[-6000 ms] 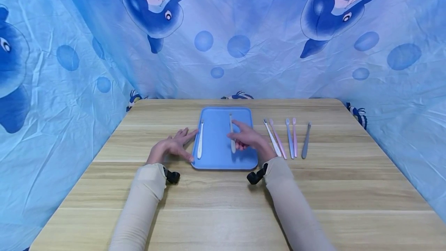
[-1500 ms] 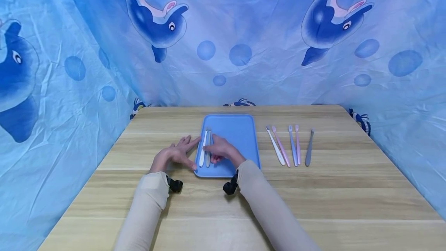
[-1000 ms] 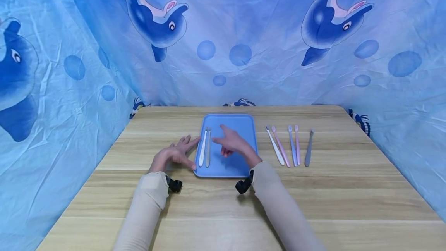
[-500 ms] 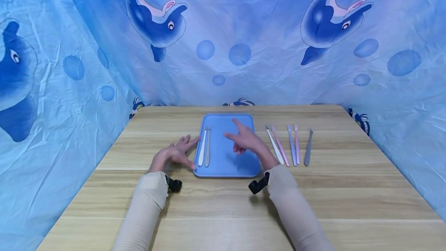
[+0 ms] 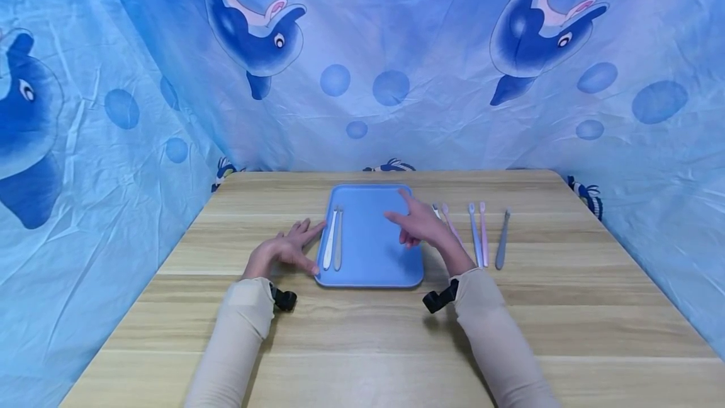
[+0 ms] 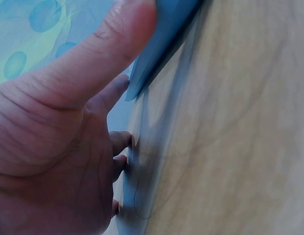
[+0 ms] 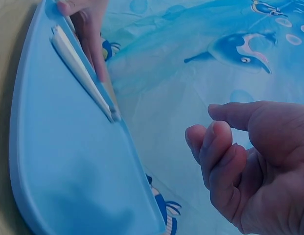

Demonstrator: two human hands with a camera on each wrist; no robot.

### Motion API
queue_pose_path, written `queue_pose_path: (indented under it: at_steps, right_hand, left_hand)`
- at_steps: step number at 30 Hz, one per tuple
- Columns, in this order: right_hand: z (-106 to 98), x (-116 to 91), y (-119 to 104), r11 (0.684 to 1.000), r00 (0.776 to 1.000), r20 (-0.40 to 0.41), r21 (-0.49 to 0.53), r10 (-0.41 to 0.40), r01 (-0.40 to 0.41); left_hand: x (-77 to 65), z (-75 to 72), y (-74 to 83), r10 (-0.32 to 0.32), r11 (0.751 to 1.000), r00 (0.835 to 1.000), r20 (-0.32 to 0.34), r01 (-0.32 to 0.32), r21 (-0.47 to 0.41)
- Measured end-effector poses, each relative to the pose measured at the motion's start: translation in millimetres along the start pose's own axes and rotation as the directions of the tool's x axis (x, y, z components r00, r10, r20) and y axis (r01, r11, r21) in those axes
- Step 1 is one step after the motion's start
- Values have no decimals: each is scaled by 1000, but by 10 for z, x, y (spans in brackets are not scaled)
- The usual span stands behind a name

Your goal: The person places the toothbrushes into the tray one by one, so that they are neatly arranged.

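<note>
A light blue tray (image 5: 374,263) lies on the table. Near its left side, a white toothbrush (image 5: 328,247) and a grey toothbrush (image 5: 338,247) rest almost parallel. My left hand (image 5: 285,249) is spread at the tray's left edge, thumb and index finger touching the rim. In the left wrist view its thumb (image 6: 112,44) lies against the tray side. Over the tray's right edge hovers my right hand (image 5: 421,222), holding nothing. The right wrist view shows its fingers (image 7: 220,156) loosely bent and the thumb extended, apart from the tray (image 7: 68,147).
Right of the tray lie a white toothbrush (image 5: 436,209) and a pink one (image 5: 447,213), both partly hidden by my right hand, then a blue one (image 5: 474,235), another pink one (image 5: 484,235) and a dark grey one (image 5: 502,241). A dolphin-print curtain (image 5: 362,36) stands behind the wooden table (image 5: 351,351).
My right hand brought the grey toothbrush leftward beside the white one, let go of it, and moved right to the tray's right edge. My left hand stayed at the rim.
</note>
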State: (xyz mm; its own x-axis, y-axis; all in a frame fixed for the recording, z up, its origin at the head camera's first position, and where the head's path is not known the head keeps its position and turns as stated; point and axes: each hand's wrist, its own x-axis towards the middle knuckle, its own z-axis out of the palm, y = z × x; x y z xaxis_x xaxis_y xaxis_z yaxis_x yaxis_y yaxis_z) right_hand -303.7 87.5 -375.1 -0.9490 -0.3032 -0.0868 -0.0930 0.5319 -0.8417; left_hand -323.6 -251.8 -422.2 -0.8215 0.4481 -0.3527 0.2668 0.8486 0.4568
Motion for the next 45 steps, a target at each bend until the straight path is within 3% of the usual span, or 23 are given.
queue_pose_path:
  at_steps: [5,18,45]
  right_hand:
    - [-124,-42,73,1000,1000,-13,14,1,0]
    - [-382,-173,205,999,998,-45,9,35,-35]
    - [-773,-393,390,999,995,-92,-2,34,-34]
  left_hand:
    - [62,23,-62,-9,1000,1000,-1,9,12]
    - [-17,-13,63,-9,1000,1000,-10,9,14]
    - [-26,-14,47,-19,1000,1000,-10,19,10]
